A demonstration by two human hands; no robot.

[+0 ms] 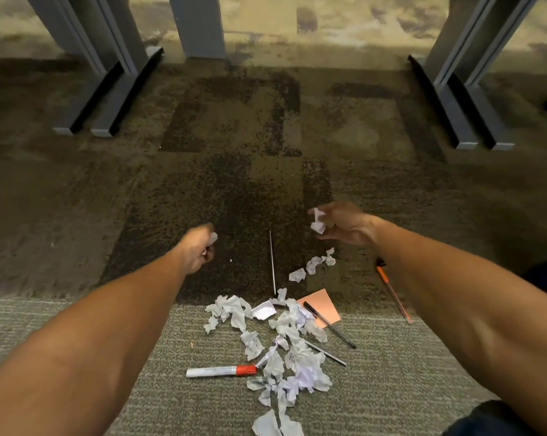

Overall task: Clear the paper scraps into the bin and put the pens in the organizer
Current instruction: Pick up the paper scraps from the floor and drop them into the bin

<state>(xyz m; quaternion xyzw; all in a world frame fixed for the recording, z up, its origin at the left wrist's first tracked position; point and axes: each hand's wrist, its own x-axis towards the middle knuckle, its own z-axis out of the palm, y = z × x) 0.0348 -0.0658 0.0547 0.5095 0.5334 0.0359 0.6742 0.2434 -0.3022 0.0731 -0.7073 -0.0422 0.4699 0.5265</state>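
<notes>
Crumpled white paper scraps [284, 347] lie heaped on the carpet between my forearms, with three smaller scraps [313, 264] farther out. My left hand [196, 250] is closed around a scrap that pokes out by the thumb. My right hand [344, 225] pinches a crumpled scrap [318, 223] above the floor. A white marker with a red cap [222, 371] lies at the near left of the heap. Two black pens [329, 324] [327, 354] lie on its right side, one across an orange note [321, 305]. An orange pen [391, 289] lies by my right forearm. No bin or organizer is in view.
A thin white stick [272, 262] lies on the dark carpet beyond the heap. Grey desk legs with long feet stand at the far left [108, 99] and far right [464, 105]. A grey panel [200, 26] stands at the far middle.
</notes>
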